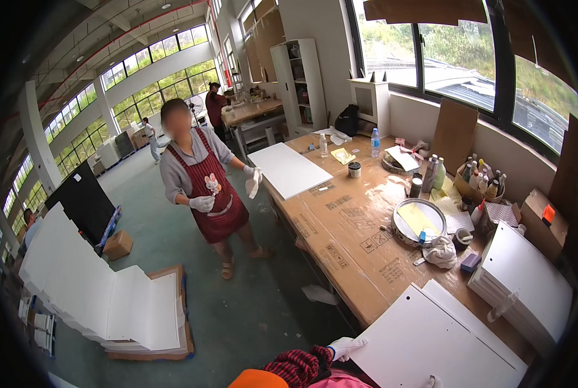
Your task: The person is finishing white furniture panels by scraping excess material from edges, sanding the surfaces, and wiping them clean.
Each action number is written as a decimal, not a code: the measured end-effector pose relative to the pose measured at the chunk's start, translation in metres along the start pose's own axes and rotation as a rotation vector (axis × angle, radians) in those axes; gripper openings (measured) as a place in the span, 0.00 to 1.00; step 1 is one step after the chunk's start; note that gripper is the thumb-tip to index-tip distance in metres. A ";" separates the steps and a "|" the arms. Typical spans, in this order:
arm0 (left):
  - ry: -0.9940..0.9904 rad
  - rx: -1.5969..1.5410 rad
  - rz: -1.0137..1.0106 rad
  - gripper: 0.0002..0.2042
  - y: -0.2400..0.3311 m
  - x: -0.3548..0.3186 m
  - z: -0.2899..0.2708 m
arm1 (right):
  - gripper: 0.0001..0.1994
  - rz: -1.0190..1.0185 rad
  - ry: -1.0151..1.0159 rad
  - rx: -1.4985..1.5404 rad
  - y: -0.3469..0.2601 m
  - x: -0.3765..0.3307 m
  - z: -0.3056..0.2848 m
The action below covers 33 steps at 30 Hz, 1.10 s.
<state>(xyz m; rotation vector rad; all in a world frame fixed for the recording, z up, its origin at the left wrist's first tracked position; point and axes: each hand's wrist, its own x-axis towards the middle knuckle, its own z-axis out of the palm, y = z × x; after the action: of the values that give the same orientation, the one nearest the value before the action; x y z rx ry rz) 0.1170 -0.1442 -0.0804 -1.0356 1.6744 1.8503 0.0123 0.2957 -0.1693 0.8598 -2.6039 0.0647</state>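
A large white panel (pixel 425 343) with small drilled holes lies at the table's near end, overlapping another white panel (pixel 473 317). My left hand (pixel 346 348), in a white knitted glove, grips its left edge near the corner. At the bottom rim of the picture, only the gloved fingertips of my right hand (pixel 433 382) show, closed on the same panel; the rest of that hand is out of frame. To the right sits a stack of white panels (pixel 522 275). A white cloth (pixel 440 252) and a purple block (pixel 470 261) lie beyond my panel.
Cardboard covers the worktable (pixel 341 226). Along its window side stand a round tin (pixel 418 221), bottles (pixel 489 181) and a cardboard box (pixel 542 216). Across the table's left side stands a co-worker (pixel 205 174) beside another white panel (pixel 289 169). Stacked panels (pixel 143 310) occupy the floor left.
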 end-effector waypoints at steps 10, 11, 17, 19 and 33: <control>0.079 0.055 0.059 0.34 -0.001 -0.006 0.007 | 0.23 -0.020 0.108 0.072 0.001 0.002 -0.001; 0.071 0.056 0.062 0.34 0.000 -0.007 0.006 | 0.23 -0.018 0.105 0.089 0.003 0.003 0.000; 0.082 0.081 0.054 0.32 0.004 -0.006 0.006 | 0.23 0.049 -0.039 0.117 0.008 -0.002 0.006; 0.086 0.100 0.041 0.32 0.005 -0.007 0.007 | 0.24 0.121 -0.114 0.164 0.010 -0.005 0.014; 0.076 0.054 0.044 0.31 -0.006 -0.009 0.008 | 0.26 0.185 -0.181 0.068 -0.006 -0.006 -0.008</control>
<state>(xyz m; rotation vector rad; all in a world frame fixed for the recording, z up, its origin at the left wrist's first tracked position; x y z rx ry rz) 0.1253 -0.1336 -0.0776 -1.0670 1.7943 1.8027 0.0231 0.2953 -0.1646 0.6723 -2.8607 0.1338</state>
